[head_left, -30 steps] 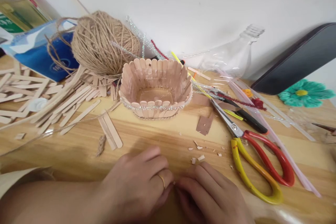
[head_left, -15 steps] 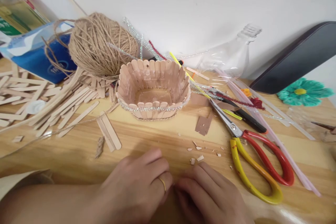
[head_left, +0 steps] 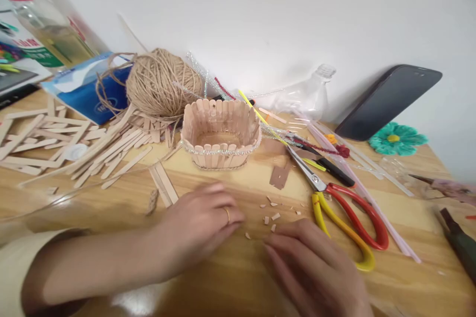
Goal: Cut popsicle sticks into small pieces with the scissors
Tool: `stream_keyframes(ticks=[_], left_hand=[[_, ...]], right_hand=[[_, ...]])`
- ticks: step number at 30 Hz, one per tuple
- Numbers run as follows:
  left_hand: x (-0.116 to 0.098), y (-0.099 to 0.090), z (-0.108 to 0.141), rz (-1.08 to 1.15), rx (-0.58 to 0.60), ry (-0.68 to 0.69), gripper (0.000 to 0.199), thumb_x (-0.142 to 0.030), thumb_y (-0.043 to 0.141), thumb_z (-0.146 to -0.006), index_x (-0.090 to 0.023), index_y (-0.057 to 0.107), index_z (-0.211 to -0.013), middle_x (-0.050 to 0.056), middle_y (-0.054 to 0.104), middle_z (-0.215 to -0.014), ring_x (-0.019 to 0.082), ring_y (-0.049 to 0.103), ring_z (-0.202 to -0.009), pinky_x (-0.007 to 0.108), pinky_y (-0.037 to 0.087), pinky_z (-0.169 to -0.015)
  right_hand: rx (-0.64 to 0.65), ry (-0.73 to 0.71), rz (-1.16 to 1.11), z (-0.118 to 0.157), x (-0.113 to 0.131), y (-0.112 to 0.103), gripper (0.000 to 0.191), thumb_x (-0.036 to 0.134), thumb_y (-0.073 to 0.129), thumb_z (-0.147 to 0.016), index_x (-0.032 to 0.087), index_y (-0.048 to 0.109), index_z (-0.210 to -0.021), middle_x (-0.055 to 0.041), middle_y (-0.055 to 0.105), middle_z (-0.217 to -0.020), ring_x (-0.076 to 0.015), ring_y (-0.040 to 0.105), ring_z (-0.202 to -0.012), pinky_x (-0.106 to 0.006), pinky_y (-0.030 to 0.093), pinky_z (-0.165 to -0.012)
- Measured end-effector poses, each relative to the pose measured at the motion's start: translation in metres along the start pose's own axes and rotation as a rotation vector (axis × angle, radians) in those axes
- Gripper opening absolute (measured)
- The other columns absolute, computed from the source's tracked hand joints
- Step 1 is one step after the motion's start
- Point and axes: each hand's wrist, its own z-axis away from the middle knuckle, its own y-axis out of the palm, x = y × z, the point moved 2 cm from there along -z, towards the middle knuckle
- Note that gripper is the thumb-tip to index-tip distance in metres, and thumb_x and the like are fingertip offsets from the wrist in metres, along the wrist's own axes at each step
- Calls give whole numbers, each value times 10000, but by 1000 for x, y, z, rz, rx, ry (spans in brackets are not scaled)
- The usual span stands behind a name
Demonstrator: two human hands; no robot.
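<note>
A small basket (head_left: 223, 156) of upright craft sticks, with silvery tinsel round its rim, stands at the middle of the wooden table (head_left: 208, 277). My left hand (head_left: 204, 220), a gold ring on one finger, rests in front of it with its fingers curled together; whatever they may hold is hidden. To the right, my right hand (head_left: 312, 262) has bent fingers pressed together, partly blurred, beside the scissors (head_left: 316, 183) with red and yellow handles. Small wood chips (head_left: 275, 216) lie between the hands and the scissors. Two sticks (head_left: 163, 184) lie by my left hand.
A twine ball (head_left: 161, 81), a blue packet (head_left: 104, 104) and many loose sticks (head_left: 40, 133) are at the left. Behind and right are a clear plastic bottle (head_left: 308, 91), a leaning phone (head_left: 386, 101), a teal flower (head_left: 397, 138), pink straws (head_left: 372, 203) and pliers (head_left: 446, 188).
The view has shifted, showing more of the table. My hands have moved apart, and my left forearm with its sleeve shows more.
</note>
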Motion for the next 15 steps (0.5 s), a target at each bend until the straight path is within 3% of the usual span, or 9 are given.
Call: stream_keyframes(ticks=[7,11,15], left_hand=[[-6,-4,5,-3,-27,14,214,-139,452,-863,-170,653,-795,26,643,-716,154,535,-691,263,442,-646],[-16,-1,10,-182,-18,80,196,-148,472,-831,-205,659,-826,12,632,-687,157,511,-632,234,390,-503],[-23,6,14,-372,44,124,189,-148,468,-835,-220,642,-849,-11,592,-602,163,495,-573,228,305,-408]], right_hand=[[-124,47,198,-2,-10,-25,106,117,542,-825,183,617,-857,-54,625,-803,-166,617,-746,-265,501,-641],[-180,34,352,-1,-17,-32,99,115,573,-806,172,618,-874,-62,618,-854,-178,605,-811,-288,487,-724],[-189,24,358,2,-21,-38,121,102,565,-811,179,607,-895,-58,609,-866,-178,596,-819,-295,481,-735]])
